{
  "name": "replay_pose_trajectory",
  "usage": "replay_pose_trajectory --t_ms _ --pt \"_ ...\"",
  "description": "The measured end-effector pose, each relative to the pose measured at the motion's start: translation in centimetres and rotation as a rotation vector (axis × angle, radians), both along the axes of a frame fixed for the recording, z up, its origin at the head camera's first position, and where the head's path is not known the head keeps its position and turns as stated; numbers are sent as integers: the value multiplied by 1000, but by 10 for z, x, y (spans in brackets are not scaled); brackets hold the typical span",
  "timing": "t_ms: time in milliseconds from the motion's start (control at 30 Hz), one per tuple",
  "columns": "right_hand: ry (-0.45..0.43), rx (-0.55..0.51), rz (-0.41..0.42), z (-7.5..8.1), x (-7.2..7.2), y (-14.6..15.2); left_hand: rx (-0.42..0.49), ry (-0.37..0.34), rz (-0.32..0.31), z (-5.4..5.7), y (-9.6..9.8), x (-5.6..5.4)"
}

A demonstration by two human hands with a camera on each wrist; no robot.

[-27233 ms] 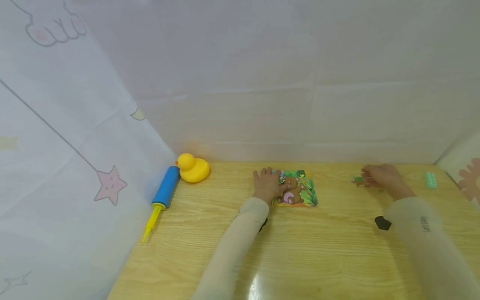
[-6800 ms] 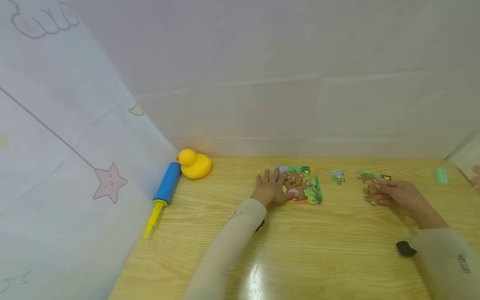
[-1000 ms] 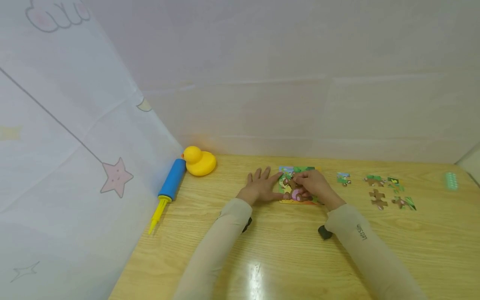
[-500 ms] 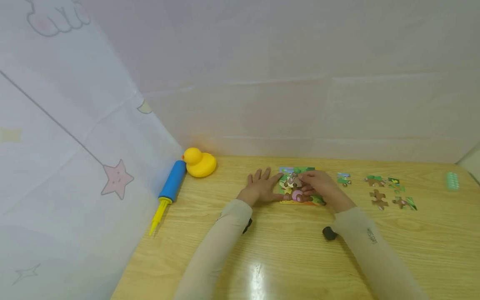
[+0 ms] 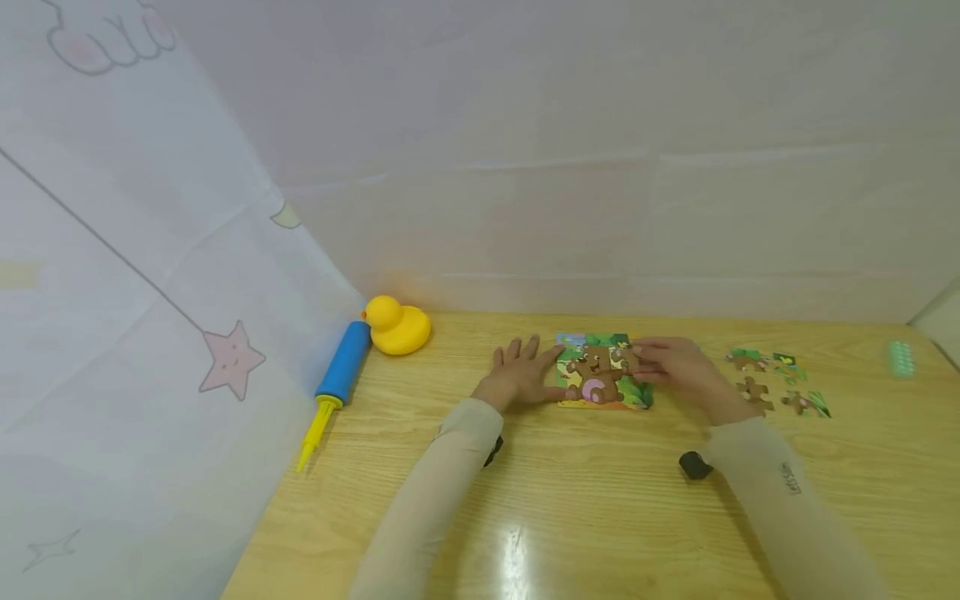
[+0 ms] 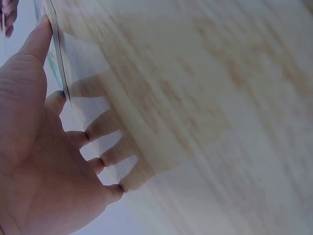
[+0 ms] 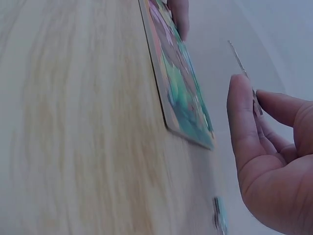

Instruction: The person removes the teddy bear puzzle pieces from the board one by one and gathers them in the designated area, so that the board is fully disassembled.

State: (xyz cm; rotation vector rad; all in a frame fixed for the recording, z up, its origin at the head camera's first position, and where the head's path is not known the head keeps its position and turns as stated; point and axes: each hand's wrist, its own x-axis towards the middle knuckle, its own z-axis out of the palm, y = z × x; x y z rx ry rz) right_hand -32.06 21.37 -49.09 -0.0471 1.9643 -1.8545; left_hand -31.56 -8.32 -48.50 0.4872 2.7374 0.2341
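Note:
A bear picture puzzle board (image 5: 592, 392) lies flat on the table. My left hand (image 5: 517, 375) rests at its left edge, fingers spread; in the left wrist view the thumb and index fingertip touch the board's edge (image 6: 60, 54). My right hand (image 5: 682, 371) is over the board's right side and pinches a brown puzzle piece (image 5: 623, 358) between thumb and fingers. In the right wrist view that puzzle piece (image 7: 239, 61) is held edge-on, raised above the table and apart from the board (image 7: 183, 93).
Right of the board lie several loose puzzle pieces (image 5: 753, 392); another puzzle piece (image 7: 219, 215) lies below my right hand. A pale green bumpy item (image 5: 902, 358) is at the far right. At left are a yellow duck (image 5: 401, 329) and a blue-and-yellow hand pump (image 5: 343, 362).
My right hand has lifted the puzzle piece off the bear's face area and carried it rightward, baring the printed face. It now covers a loose piece. My left hand has stayed in place.

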Motion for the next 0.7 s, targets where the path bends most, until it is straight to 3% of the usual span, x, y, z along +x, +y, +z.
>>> replay_pose_trajectory --t_ms 300,700 --pt "-4 -44 -25 -1 6 37 9 0 -8 2 0 2" --pt "45 108 5 -1 20 73 -31 20 -17 -1 0 0"
